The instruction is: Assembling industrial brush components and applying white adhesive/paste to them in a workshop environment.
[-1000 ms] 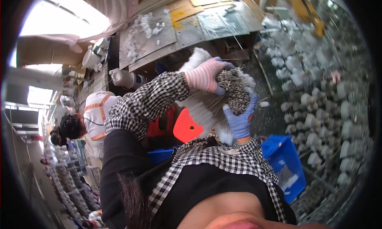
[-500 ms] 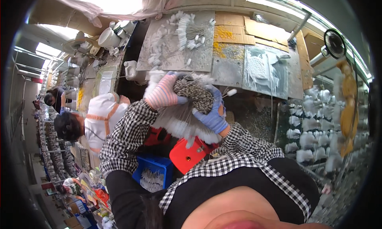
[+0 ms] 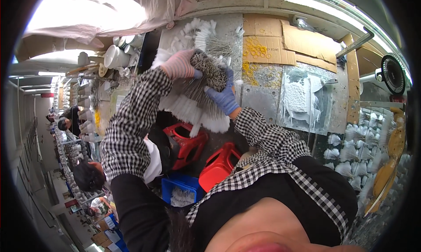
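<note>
The left hand (image 3: 179, 64), in a pink glove, and the right hand (image 3: 223, 96), in a blue glove, both hold one big bundle of thin sticks (image 3: 209, 72) with white fluffy ends. The bundle is up over the grey table (image 3: 258, 98). The left fingers are curled around the top of the bundle, where the stick tips show like little dots. The right fingers are pressed on the side of the bundle, lower down.

The bundle is thick and made of many loose sticks. If either hand lets go a little, some sticks could slip out and scatter on the table. The white fluffy ends (image 3: 206, 116) fan out below the bundle, and a hard squeeze could bend or crush them.

Yellow rubber rings (image 3: 256, 48) lie on cardboard just to the right of the bundle. A swing of the bundle could knock them away. Two red stools (image 3: 201, 153) stand below the bundle, so dropped sticks may fall between them and be hard to get.
</note>
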Tool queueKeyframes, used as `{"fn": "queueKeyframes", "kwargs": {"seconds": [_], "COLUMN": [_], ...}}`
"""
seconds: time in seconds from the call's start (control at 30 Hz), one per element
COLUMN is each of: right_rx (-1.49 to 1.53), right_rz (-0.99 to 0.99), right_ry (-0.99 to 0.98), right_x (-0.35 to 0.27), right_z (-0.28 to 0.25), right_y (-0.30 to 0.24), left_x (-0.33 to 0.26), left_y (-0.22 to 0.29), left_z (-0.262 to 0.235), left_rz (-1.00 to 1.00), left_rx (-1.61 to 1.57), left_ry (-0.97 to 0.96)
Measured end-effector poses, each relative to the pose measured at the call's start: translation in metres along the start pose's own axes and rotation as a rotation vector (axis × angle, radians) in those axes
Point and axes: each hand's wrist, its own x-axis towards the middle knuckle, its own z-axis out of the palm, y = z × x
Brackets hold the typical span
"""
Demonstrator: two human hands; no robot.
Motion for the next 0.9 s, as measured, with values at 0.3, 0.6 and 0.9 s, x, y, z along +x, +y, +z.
{"fn": "queueKeyframes", "kwargs": {"seconds": [0.3,0.6,0.9], "right_rx": [0.347,-0.579,-1.028], "right_rz": [0.304,0.653,0.525], "right_ry": [0.272,0.367,0.438], "right_x": [0.119,0.181,0.178], "right_z": [0.024,0.005,0.034], "right_y": [0.088,0.119,0.185], "left_x": [0.18,0.236,0.274], "left_y": [-0.072,-0.144,-0.296], "left_z": [-0.064,-0.095,-0.04], "left_rz": [-0.03,0.172,0.287], "left_rx": [0.443,1.137,0.805], "left_ry": [-0.241,-0.072,-0.003]}}
